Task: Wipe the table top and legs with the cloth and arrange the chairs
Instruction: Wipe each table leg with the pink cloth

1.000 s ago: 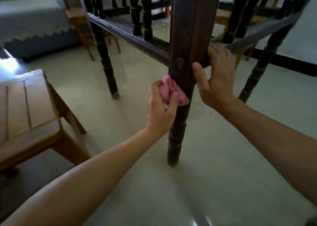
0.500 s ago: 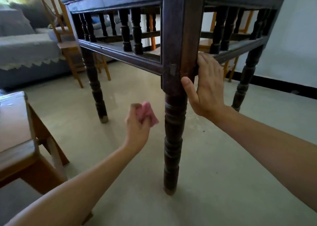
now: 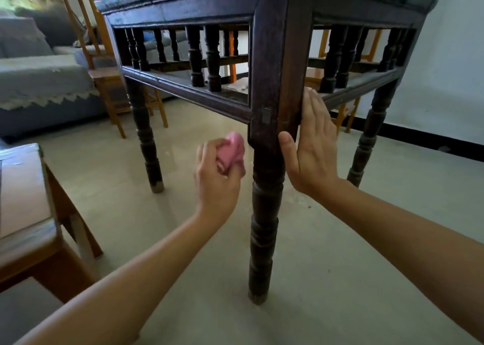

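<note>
The left hand (image 3: 214, 185) is clutching a bunched pink cloth (image 3: 233, 151) just beside the near leg (image 3: 264, 214) of the worktop (image 3: 209, 8), while the right hand (image 3: 314, 156) is pressing flat-fingered against it.

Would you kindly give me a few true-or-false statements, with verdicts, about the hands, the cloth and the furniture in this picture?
1. The left hand grips the pink cloth. True.
2. The right hand also holds the cloth. False: it lies open against the near table leg.
3. A light wooden chair stands beyond the table, on the left. True.
4. The grey sofa stands on the right. False: it is on the left.
</note>
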Motion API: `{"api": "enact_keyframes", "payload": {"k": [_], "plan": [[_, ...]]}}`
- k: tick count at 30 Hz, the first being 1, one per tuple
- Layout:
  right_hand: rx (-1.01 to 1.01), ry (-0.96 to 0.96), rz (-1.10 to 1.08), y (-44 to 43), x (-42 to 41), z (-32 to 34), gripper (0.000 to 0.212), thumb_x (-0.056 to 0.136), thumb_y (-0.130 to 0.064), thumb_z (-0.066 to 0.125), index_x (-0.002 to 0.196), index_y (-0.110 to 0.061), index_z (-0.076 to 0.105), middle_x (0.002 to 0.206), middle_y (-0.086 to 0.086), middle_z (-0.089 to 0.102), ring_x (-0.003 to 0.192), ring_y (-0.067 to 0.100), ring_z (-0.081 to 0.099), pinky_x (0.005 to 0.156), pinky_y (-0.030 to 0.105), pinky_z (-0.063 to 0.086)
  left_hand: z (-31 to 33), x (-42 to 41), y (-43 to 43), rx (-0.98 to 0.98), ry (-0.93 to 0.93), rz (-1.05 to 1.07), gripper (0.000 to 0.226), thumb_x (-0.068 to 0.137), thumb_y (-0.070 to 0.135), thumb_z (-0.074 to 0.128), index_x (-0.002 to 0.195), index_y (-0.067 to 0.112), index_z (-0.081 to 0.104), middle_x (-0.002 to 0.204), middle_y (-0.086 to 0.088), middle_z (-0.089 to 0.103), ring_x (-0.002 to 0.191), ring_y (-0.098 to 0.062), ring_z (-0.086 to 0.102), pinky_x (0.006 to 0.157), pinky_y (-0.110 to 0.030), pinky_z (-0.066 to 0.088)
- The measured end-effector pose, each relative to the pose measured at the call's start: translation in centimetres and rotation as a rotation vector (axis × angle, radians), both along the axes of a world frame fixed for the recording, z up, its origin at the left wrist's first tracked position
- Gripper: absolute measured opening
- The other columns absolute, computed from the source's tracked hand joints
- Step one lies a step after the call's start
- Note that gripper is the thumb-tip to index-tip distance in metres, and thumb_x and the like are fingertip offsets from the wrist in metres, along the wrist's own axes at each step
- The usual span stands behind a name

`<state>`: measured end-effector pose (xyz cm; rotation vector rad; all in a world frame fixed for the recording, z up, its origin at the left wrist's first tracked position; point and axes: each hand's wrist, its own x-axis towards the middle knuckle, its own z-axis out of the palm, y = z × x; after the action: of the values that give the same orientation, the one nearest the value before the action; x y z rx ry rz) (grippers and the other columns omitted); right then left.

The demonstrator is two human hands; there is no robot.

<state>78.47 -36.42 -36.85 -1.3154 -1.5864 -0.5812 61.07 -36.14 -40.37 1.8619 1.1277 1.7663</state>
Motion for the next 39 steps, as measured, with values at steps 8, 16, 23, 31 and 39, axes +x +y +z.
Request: {"api": "enact_keyframes", "payload": {"k": [8,16,23,31,39], "plan": [[0.045,-0.183,0.077,-0.6,1.2,-0.8,0.068,0.102,-0.05,0.03,0.15,-0.003,0.018,0.157,0.025,0.021,0.148,0.038,0.014,0.123,0.038,0.008,-3.8,-0.3,-2.0,0.324,0.462,-0.252,0.015,0.079,-0.004,0.066,0.086,0.01,0.069,0.098,-0.005,0.053,0.098,-0.018,0.05,0.08,-0.022,0.045],[0.011,-0.155,0.088,-0.8,0.9,-0.8,0.068,0.102,-0.049,0.03,0.151,-0.005,0.018,0.158,0.024,0.02,0.148,0.038,0.013,0.123,0.031,0.002,-3.3,1.4,-3.5,0.291,0.441,-0.216,0.023,0.08,0.001,0.064,0.102,0.005,0.064,0.105,-0.007,0.056,0.094,-0.01,0.053,0.081,-0.013,0.046],[-0.004,-0.178,0.089,-1.1,1.3,-0.6,0.068,0.102,-0.049,0.031,0.152,-0.005,0.021,0.159,0.021,0.02,0.149,0.036,0.013,0.12,0.021,-0.005,-1.9,0.7,-2.0,-0.011,0.068,-0.191,0.01,0.083,0.017,0.067,0.087,0.008,0.067,0.09,-0.006,0.065,0.083,-0.016,0.064,0.068,-0.027,0.055],[-0.002,-0.161,0.099,-1.3,1.0,-0.8,0.067,0.102,-0.046,0.032,0.152,-0.003,0.022,0.159,0.022,0.019,0.149,0.037,0.013,0.117,0.014,-0.009,-2.7,1.5,-3.0,0.025,0.214,-0.133,0.007,0.085,-0.012,0.057,0.083,-0.005,0.056,0.082,-0.016,0.056,0.076,-0.007,0.06,0.063,-0.024,0.052],[-0.043,-0.317,0.126,-1.9,1.0,-2.8,0.069,0.099,-0.04,0.048,0.151,-0.012,0.012,0.159,0.024,0.007,0.15,0.039,0.004,0.122,0.044,0.008,-0.5,-0.1,0.8,-0.121,0.024,0.1,0.024,0.076,-0.008,0.067,0.084,0.01,0.054,0.093,-0.01,0.059,0.085,-0.022,0.06,0.07,-0.039,0.057]]}}
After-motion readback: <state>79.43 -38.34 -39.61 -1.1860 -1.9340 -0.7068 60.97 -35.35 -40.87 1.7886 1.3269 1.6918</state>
